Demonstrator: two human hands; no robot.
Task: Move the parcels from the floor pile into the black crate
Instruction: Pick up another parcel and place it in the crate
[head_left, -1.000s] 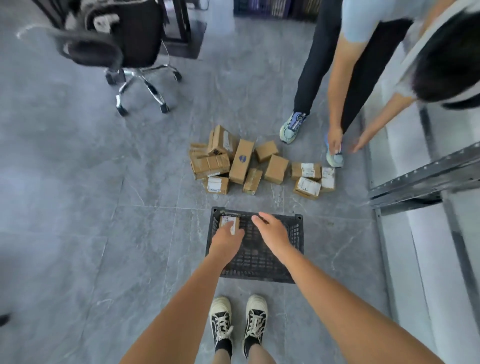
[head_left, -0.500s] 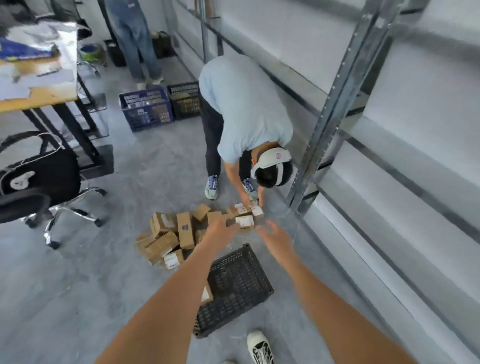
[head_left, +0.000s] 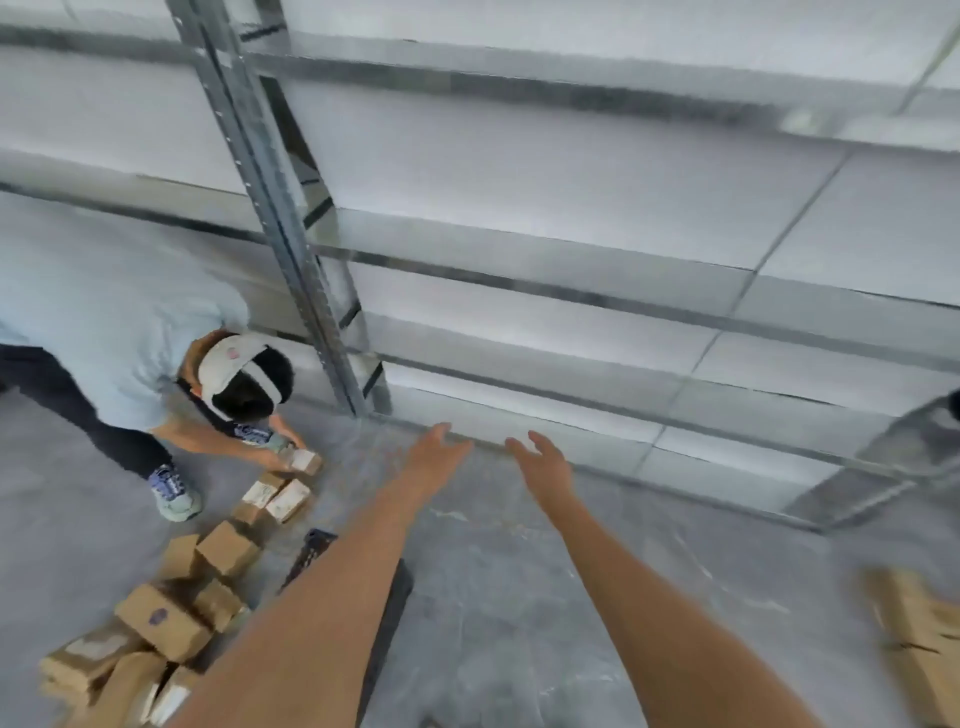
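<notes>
Single head-mounted wide-angle view, tilted forward and down, facing a metal shelving rack across the grey floor. Both forearms extend from the bottom edge. Frame is motion-blurred. There is no second view.

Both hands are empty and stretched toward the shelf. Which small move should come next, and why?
Probably swing both hands back left and down toward the parcels. The left hand and right hand are open, hold nothing and point at the metal shelf, away from the pile. The black crate sits mostly hidden under the left forearm, beside the pile.
</notes>
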